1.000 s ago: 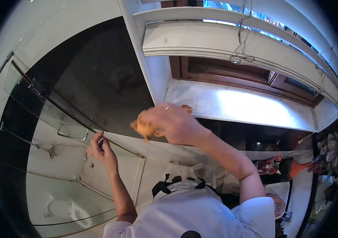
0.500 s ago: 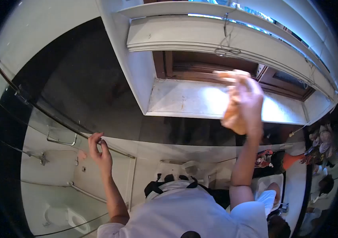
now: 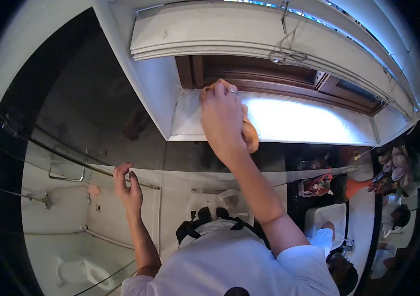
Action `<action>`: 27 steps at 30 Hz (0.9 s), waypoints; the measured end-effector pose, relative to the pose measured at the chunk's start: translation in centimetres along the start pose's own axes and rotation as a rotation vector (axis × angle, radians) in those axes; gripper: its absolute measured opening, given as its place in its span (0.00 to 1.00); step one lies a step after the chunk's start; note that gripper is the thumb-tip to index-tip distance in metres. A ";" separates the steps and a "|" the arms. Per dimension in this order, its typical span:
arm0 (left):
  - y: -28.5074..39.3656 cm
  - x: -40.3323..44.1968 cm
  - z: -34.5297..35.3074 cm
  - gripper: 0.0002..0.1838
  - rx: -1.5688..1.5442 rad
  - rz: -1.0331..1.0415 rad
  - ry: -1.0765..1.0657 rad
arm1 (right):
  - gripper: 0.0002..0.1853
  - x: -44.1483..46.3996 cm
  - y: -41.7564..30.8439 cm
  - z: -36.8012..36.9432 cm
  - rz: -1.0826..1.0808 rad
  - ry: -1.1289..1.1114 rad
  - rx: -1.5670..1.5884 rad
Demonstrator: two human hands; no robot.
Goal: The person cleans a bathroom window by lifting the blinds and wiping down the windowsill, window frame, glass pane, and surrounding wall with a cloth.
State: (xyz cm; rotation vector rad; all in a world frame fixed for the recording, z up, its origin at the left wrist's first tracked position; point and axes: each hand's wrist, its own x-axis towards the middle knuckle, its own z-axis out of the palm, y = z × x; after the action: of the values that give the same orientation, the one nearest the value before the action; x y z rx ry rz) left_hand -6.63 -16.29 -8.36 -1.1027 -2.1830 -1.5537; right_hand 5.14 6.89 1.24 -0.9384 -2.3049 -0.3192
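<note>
My right hand [image 3: 223,116], with a ring on one finger, is closed on an orange cloth [image 3: 250,135]. It presses the cloth onto the white windowsill [image 3: 289,118], near the sill's left end. Part of the cloth hangs out beside the palm, over the front edge, and the rest is hidden by the fingers. My left hand [image 3: 128,186] is raised beside the metal rail [image 3: 72,157] of a glass panel, thumb and fingers apart and nothing in them. Whether it touches the glass I cannot tell.
White blinds [image 3: 210,34] with a looped cord [image 3: 287,56] hang above the sill, before a brown window frame [image 3: 269,74]. At right are a washbasin [image 3: 326,222], an orange vase [image 3: 357,187] with flowers and a mirror. A toilet [image 3: 96,274] shows at lower left.
My right hand has moved left with the cloth, from above the middle of the sill down onto its left part. The left hand stays by the rail. The view has shifted slightly.
</note>
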 end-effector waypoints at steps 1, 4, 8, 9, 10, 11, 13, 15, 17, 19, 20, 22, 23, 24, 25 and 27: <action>-0.3 -0.1 0.1 0.12 -0.016 -0.010 -0.009 | 0.10 0.4 -0.4 0.2 -0.014 -0.019 0.065; -0.6 -0.1 1.2 0.12 -0.052 -0.022 -0.032 | 0.11 1.6 -2.4 1.0 -0.118 -0.063 0.170; 1.3 1.4 1.9 0.12 -0.129 0.025 0.039 | 0.13 1.3 -1.0 -0.6 -0.288 -0.109 0.484; 1.3 1.8 1.7 0.12 -0.123 0.033 0.053 | 0.14 0.7 -0.5 -2.0 -0.321 -0.268 0.536; 1.3 2.2 1.6 0.12 -0.143 0.059 0.086 | 0.14 -0.5 -0.5 -3.5 -0.359 -0.428 0.579; 1.4 2.4 1.7 0.11 -0.167 0.080 0.119 | 0.16 -2.0 -0.9 -4.5 -0.436 -0.374 0.630; 2.0 2.8 1.3 0.11 -0.288 -0.014 0.136 | 0.20 -5.6 -1.6 -5.3 -0.575 -0.416 0.868; 1.6 2.9 0.8 0.10 -0.504 -0.136 0.135 | 0.22 -7.9 -1.8 -5.6 -0.625 -0.512 1.052; 2.2 3.0 -0.1 0.10 -0.526 -0.144 0.164 | 0.24 -8.7 -1.0 -6.5 -0.472 -0.396 1.036; 3.0 3.0 -0.8 0.10 -0.556 -0.151 0.205 | 0.22 -8.3 3.0 -8.0 -0.234 -0.242 1.091; 3.0 2.8 -1.2 0.10 -0.529 -0.133 0.204 | 0.19 -8.4 5.9 -9.4 -0.012 -0.189 1.124; 4.0 2.6 -1.4 0.10 -0.498 -0.117 0.217 | 0.16 -8.6 12.2 -11.6 0.412 -0.016 1.136; 4.7 2.5 -1.6 0.10 -0.468 -0.128 0.211 | 0.15 -8.0 15.5 -11.7 0.402 0.102 0.965; 5.1 2.4 -1.8 0.10 -0.432 -0.142 0.205 | 0.14 -7.5 19.1 -11.3 0.392 0.215 0.798; 5.3 2.2 -2.0 0.10 -0.418 -0.142 0.216 | 0.12 -7.9 22.3 -9.8 0.469 0.155 0.670; 5.2 2.3 -2.2 0.10 -0.430 -0.144 0.197 | 0.11 -7.9 22.8 -7.9 0.436 0.051 0.128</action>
State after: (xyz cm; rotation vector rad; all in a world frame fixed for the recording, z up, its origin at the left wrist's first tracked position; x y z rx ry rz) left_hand -5.01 -16.50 -2.45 -0.8616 -1.8834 -2.1648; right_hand 29.01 15.56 2.20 -1.3122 -1.9806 -0.0107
